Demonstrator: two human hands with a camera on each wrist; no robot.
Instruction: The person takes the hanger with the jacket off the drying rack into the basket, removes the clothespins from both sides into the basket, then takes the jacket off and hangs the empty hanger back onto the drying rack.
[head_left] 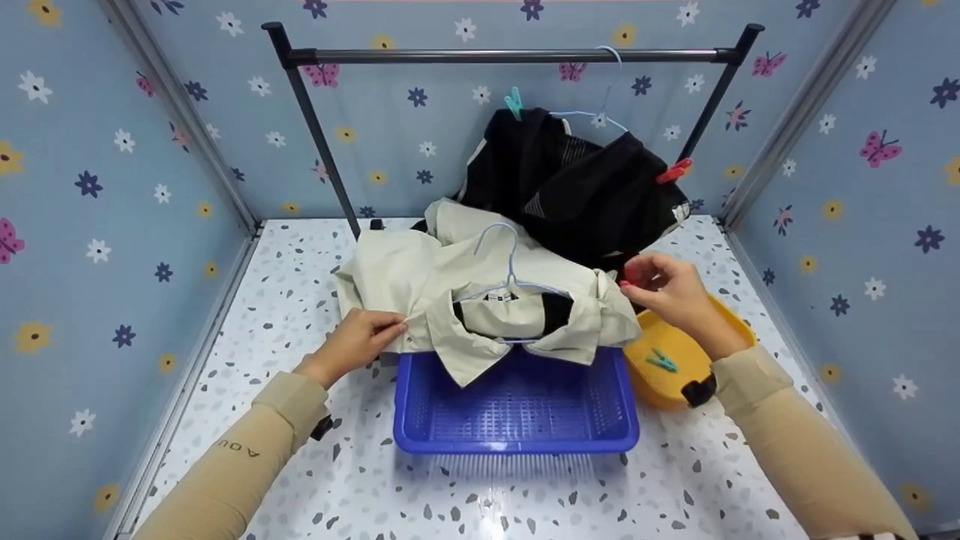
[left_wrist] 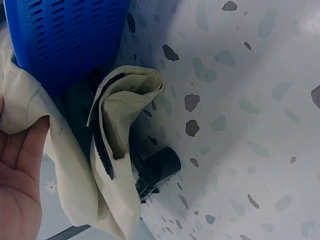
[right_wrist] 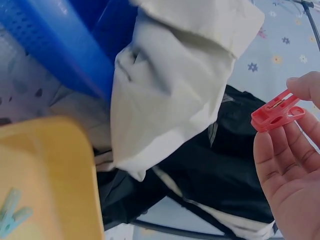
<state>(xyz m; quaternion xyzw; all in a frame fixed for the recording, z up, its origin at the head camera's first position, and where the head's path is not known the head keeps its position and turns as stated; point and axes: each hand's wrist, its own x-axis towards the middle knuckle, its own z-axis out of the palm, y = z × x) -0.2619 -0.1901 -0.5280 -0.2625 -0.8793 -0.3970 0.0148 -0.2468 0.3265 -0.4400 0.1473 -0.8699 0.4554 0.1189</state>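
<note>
A cream collared jacket [head_left: 397, 262] lies spread over the back of a blue basket [head_left: 517, 448]. A light blue wire hanger [head_left: 512, 259] sits in its neck, hook upward. My left hand [head_left: 358, 341] pinches the jacket's edge at the left shoulder; the left wrist view shows the cloth [left_wrist: 30, 100] between thumb and fingers. Off the jacket's right shoulder, my right hand [head_left: 675, 292] holds a red clothespin [right_wrist: 276, 114] between thumb and fingers. In the right wrist view the clothespin is apart from the jacket's cloth [right_wrist: 175, 95].
Behind, a black garment [head_left: 585, 195] hangs on a hanger from a dark rack [head_left: 480, 56], with a teal clothespin [head_left: 514, 103] and another red clothespin [head_left: 673, 171] on it. A yellow basket [head_left: 652, 394] at the right contains a green clothespin [head_left: 661, 360]. Patterned walls stand around.
</note>
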